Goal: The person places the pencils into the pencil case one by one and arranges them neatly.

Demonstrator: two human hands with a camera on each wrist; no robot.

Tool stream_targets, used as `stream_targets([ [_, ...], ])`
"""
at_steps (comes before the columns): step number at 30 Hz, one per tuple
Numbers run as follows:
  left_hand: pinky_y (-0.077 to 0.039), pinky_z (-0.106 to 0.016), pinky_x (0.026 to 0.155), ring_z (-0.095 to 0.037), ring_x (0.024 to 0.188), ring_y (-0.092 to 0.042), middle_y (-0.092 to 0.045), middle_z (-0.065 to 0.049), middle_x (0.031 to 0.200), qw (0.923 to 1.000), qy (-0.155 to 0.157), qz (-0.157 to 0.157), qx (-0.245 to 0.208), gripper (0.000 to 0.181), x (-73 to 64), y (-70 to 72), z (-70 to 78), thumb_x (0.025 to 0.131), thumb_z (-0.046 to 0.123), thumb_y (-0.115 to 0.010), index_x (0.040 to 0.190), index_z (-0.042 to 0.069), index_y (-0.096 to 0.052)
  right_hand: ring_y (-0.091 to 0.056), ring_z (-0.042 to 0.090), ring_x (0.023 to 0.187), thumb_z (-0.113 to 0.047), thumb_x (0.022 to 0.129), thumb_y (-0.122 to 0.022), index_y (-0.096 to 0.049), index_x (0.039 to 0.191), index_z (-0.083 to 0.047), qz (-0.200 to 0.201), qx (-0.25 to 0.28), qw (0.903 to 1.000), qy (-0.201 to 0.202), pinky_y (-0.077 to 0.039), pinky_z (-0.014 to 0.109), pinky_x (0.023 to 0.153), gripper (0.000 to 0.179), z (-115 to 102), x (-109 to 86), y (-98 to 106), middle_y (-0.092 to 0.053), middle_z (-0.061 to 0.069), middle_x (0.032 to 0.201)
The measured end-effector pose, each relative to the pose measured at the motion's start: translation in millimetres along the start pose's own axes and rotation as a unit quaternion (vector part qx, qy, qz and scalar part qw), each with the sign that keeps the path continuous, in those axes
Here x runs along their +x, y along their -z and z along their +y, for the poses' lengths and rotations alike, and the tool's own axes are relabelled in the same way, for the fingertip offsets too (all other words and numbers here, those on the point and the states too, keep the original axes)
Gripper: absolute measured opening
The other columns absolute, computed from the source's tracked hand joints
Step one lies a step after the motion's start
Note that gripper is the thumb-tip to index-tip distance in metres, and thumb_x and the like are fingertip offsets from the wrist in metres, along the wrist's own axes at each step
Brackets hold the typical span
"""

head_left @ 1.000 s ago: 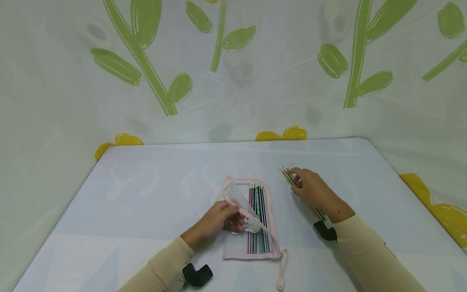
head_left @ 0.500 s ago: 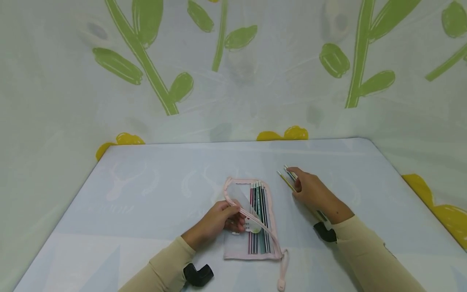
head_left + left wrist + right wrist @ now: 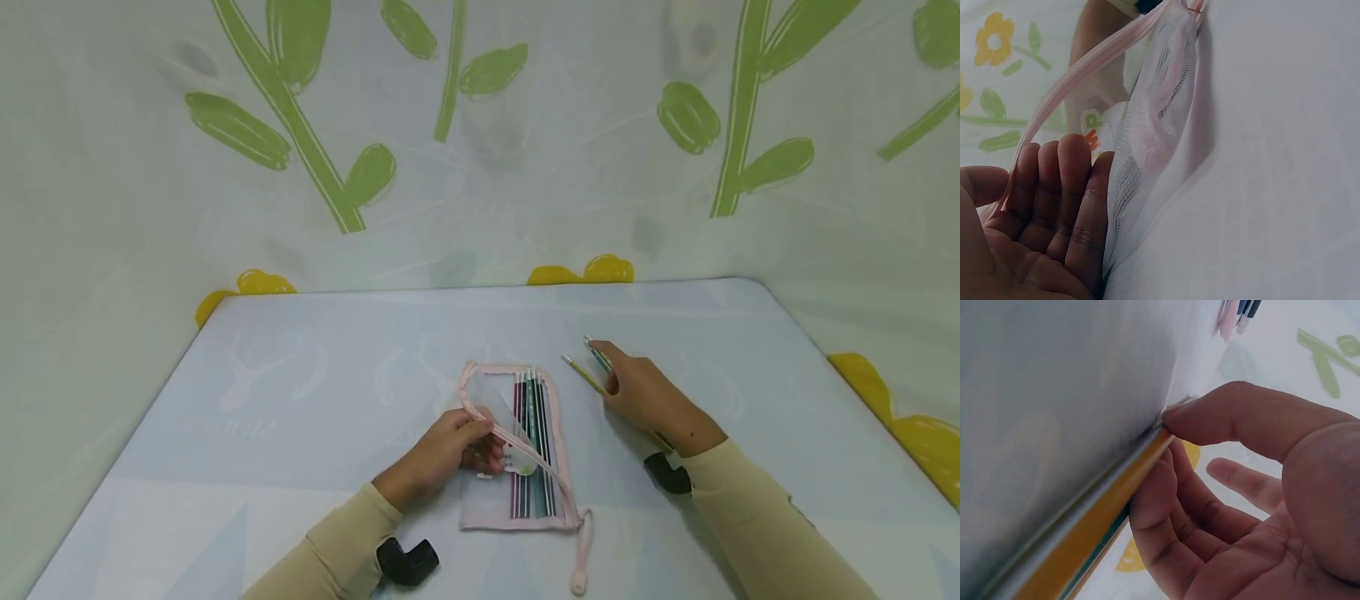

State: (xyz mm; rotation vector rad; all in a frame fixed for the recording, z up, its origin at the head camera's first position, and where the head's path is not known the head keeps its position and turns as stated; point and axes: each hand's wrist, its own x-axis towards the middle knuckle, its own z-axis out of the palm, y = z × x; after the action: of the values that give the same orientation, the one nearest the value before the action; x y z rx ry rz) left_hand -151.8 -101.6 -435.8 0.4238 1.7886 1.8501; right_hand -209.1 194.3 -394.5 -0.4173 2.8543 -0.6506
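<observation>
My left hand [image 3: 453, 442] pinches the pink zipper edge of a see-through mesh pencil case [image 3: 517, 526] between thumb and fingers, lifting that edge open. Several dark, red and teal pencils [image 3: 538, 433] lie lengthwise along the case's right side. In the left wrist view the zipper strip [image 3: 1079, 65] runs up from between thumb and fingers. To the right of the case, my right hand [image 3: 643, 392] holds pencils low over the table. A yellow pencil [image 3: 581, 373] points out to the left of a teal pencil [image 3: 602, 358]; in the right wrist view, thumb and index finger pinch them.
A pink pull strap [image 3: 582, 554] hangs from the case's lower right corner. Black wrist mounts [image 3: 407, 562] sit at both cuffs. The pale table [image 3: 300, 375] backs onto a white curtain [image 3: 525, 192] printed with green leaves and yellow flowers.
The yellow pencil's end has swung left, away from the teal pencil in the right hand, widening the gap between them. The left hand and case have stayed put.
</observation>
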Motion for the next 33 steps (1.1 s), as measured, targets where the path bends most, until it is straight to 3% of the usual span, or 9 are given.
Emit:
stream_targets([
  [9, -0.06, -0.031, 0.076, -0.012, 0.076, -0.068, -0.062, 0.0, 0.085, 1.0, 0.003, 0.0, 0.007, 0.038, -1.8, 0.0, 2.0, 0.106, 0.014, -0.037, 0.105, -0.017, -0.057, -0.053, 0.017, 0.071, 0.003, 0.083, -0.065, -0.032, 0.152, -0.005, -0.004, 0.045, 0.9989, 0.01, -0.047, 0.027, 0.061, 0.077, -0.9, -0.6, 3.8, -0.06, 0.008, 0.083],
  [13, -0.06, -0.031, 0.075, -0.012, 0.075, -0.068, -0.062, 0.0, 0.085, 1.0, 0.003, 0.005, 0.007, 0.037, -1.0, 0.1, 2.7, 0.106, 0.015, -0.037, 0.105, -0.016, -0.058, -0.056, 0.019, 0.077, 0.003, 0.082, -0.064, -0.031, 0.153, -0.007, 0.004, 0.061, 0.9978, 0.028, -0.048, 0.029, 0.065, 0.079, -2.8, -1.3, 7.3, -0.063, 0.013, 0.094],
  [18, -0.06, -0.03, 0.075, -0.011, 0.075, -0.068, -0.062, 0.0, 0.085, 0.9999, -0.001, 0.002, 0.01, 0.039, -1.8, 0.5, 2.3, 0.106, 0.015, -0.037, 0.105, -0.018, -0.057, -0.059, 0.02, 0.084, 0.001, 0.084, -0.066, -0.027, 0.155, -0.011, 0.007, 0.073, 0.9971, 0.018, -0.051, 0.029, 0.068, 0.081, -6.0, -2.2, 8.1, -0.064, 0.016, 0.104],
  [23, -0.06, -0.029, 0.075, -0.011, 0.075, -0.068, -0.062, -0.001, 0.085, 1.0, -0.001, 0.0, 0.008, 0.039, -1.1, 0.7, 3.5, 0.106, 0.015, -0.038, 0.105, -0.018, -0.057, -0.059, 0.02, 0.083, 0.003, 0.084, -0.065, -0.021, 0.157, -0.013, 0.039, 0.088, 0.995, 0.028, -0.051, 0.029, 0.066, 0.087, -5.3, -1.0, 7.5, -0.061, 0.014, 0.102],
  [33, -0.06, -0.03, 0.074, -0.011, 0.075, -0.068, -0.063, -0.001, 0.085, 1.0, 0.001, 0.003, 0.008, 0.037, -0.6, 1.1, 3.1, 0.106, 0.016, -0.039, 0.104, -0.016, -0.058, -0.061, 0.017, 0.082, 0.004, 0.084, -0.059, -0.018, 0.159, -0.014, 0.118, 0.118, 0.9818, 0.091, -0.055, 0.032, 0.075, 0.087, -8.5, 0.0, 8.9, -0.062, 0.012, 0.098],
])
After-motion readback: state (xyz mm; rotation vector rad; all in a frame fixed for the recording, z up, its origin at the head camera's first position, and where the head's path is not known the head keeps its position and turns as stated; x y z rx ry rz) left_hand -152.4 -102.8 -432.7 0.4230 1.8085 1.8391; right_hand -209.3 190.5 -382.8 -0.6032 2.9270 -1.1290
